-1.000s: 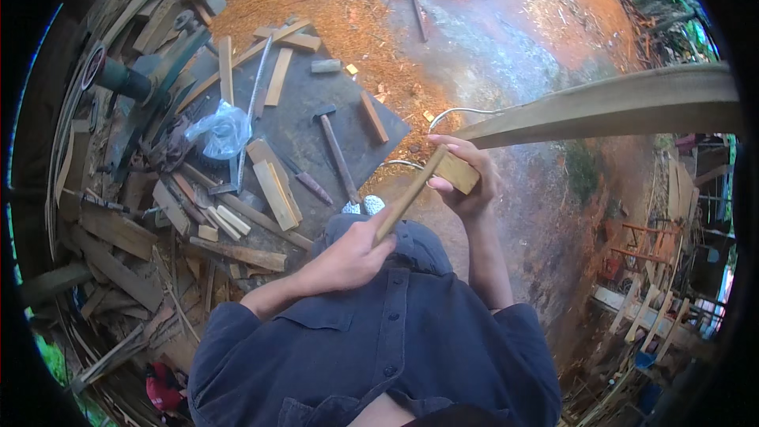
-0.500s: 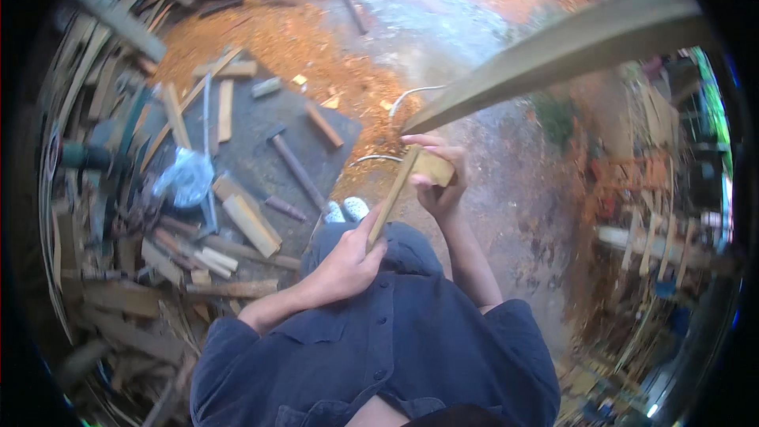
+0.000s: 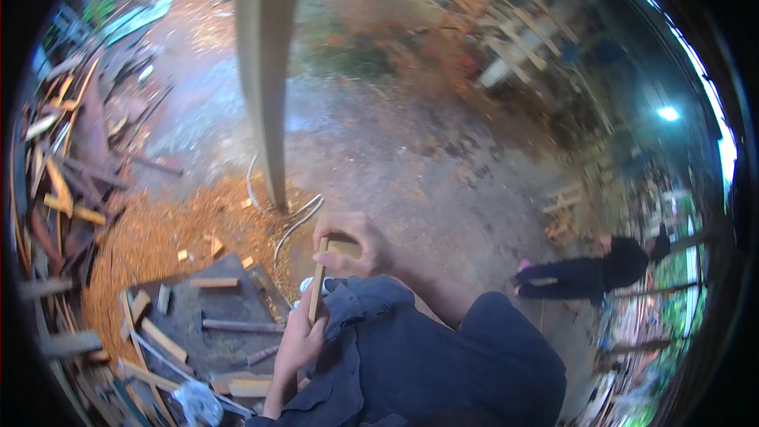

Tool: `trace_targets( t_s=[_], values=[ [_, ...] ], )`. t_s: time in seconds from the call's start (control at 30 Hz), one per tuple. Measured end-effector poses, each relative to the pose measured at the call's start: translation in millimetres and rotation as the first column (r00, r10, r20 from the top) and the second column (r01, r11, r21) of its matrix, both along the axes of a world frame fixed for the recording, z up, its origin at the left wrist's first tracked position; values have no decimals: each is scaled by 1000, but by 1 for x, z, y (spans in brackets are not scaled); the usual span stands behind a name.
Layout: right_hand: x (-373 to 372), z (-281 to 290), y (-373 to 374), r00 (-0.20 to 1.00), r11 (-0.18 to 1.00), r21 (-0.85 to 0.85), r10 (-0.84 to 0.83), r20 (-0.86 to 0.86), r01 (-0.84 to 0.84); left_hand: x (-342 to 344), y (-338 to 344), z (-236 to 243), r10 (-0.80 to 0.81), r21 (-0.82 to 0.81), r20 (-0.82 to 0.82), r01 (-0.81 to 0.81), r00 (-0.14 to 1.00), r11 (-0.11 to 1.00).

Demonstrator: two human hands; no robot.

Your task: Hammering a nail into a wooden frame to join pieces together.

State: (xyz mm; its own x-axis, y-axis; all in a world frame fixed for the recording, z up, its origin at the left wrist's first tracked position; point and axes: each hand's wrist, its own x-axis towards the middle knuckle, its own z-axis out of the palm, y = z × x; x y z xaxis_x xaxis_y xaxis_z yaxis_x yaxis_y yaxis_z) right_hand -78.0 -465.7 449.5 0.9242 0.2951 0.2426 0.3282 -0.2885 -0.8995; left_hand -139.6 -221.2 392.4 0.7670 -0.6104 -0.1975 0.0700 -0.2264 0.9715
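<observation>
Head view has swung right since the earlier frames: long grey-brown wooden beam (image 3: 267, 55) slanted in from the right, now drops from the top edge, left of centre. Dark flat rectangular board (image 3: 188, 310) sits further down in frame; standing person in dark clothes (image 3: 621, 269) now visible at far right.

Work item: tan wooden piece (image 3: 317, 291), slim straight bar plus wider, blocky part at the upper end. One part or two, can't tell. Held in front of the body, upper end tilted slightly right. Left hand (image 3: 299, 340) closed round the lower end; right hand (image 3: 360, 241), blurred, curled round the blocky end, thumb on the bar side.

Board carries wood offcuts and a brown-handled hammer (image 3: 247, 326); crumpled clear plastic bag (image 3: 198, 405) below. Orange sawdust (image 3: 146, 241) around it, white cable (image 3: 297, 226) near the beam's lower end. Floor (image 3: 443, 205) grey, stained reddish. Scrap pile (image 3: 67, 162) at left, bright lamp (image 3: 668, 113) upper right.
</observation>
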Motion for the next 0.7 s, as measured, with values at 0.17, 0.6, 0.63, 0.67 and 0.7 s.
trace_targets(
  t_s=[0.17,0.6,0.63,0.67,0.7],
  values=[
    [-21,2,-12,965,969,-24,-244,95,247,4,-21,-9,-38,-37,-67,35,997,999],
    [-33,1,-42,970,973,-75,-207,129,217,33,-25,2,-203,-6,-27,203,979,979],
    [-33,3,-39,975,975,-78,-202,88,209,33,-22,2,-197,0,-22,197,980,980],
    [-32,7,-35,976,975,-79,-199,88,206,33,-19,0,-195,0,-22,195,981,981],
    [-31,11,-31,978,977,-52,-206,30,207,34,-17,-3,-185,2,-40,185,982,983]
  ],
)
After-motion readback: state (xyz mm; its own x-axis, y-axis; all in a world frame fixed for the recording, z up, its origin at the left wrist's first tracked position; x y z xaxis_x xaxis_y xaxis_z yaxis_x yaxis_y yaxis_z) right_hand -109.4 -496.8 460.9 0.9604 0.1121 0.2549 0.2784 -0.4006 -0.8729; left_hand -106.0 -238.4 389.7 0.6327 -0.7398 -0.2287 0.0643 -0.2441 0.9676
